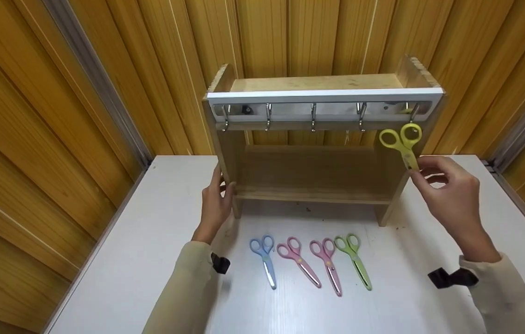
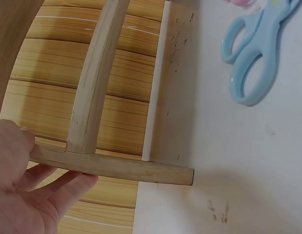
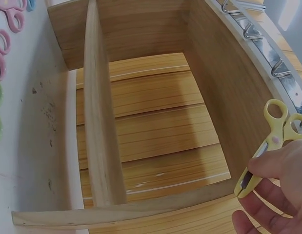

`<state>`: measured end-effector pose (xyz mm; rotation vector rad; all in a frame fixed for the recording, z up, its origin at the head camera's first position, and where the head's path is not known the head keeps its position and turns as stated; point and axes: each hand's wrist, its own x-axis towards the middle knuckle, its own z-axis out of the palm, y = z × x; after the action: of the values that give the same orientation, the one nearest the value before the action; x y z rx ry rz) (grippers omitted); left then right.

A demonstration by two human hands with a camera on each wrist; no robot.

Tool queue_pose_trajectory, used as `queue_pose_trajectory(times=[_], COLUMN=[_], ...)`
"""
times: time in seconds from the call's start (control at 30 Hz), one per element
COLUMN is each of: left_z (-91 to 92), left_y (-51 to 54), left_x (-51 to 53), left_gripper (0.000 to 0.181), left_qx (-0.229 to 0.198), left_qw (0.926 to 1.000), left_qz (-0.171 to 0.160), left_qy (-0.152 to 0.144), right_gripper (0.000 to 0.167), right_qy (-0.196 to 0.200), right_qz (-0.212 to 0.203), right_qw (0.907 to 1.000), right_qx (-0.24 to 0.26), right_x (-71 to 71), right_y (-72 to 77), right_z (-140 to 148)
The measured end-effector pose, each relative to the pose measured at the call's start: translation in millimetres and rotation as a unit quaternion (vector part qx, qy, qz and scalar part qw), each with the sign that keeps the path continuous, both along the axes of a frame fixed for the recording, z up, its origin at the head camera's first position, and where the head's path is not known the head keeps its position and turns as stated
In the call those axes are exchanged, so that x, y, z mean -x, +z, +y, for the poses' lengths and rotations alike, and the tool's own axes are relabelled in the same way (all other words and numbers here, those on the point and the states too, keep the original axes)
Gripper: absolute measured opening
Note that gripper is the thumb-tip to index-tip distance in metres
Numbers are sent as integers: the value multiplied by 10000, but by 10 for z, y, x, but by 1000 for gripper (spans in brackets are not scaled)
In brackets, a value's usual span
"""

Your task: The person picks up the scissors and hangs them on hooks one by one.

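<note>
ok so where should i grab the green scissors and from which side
Probably pinch the green scissors by the blade end, from the person's right: the handles point toward the rack, and a pink pair sits close on the left.

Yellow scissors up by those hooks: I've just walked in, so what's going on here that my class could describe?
A person's right hand pinches the yellow scissors by the blade end, finger loops up at the rightmost hook of the wooden shelf. Whether a loop is on the hook is hard to tell. The left hand grips the shelf's left side panel. Blue scissors, two pink scissors and green scissors lie in a row on the white table.
</note>
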<state>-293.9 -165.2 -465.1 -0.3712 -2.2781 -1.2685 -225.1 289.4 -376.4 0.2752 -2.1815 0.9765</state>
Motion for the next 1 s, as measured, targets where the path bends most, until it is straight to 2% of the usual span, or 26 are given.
queue_pose_trajectory(times=[0.13,0.33,0.6,0.83,1.0], left_z=[-1,5,5,14,13], left_y=[1,6,14,15,4], left_x=[6,3,-9,-6,2], left_gripper=[64,65,65,66,66], left_qx=[-13,7,-49,58,62], left_qw=[10000,9999,9999,9994,9994], left_qz=[-56,-168,-154,-323,-310], left_qy=[-12,21,11,106,116], right_gripper=[19,21,20,20,20], right_qy=[-3,-19,-61,-13,-38], right_qz=[129,48,-40,82,45], right_qw=[9999,10000,9999,9999,10000], right_qx=[-57,-51,-83,-74,-77], right_x=[20,17,15,20,26], right_y=[-47,-99,-90,-101,-101], right_z=[-5,-18,-19,-21,-18])
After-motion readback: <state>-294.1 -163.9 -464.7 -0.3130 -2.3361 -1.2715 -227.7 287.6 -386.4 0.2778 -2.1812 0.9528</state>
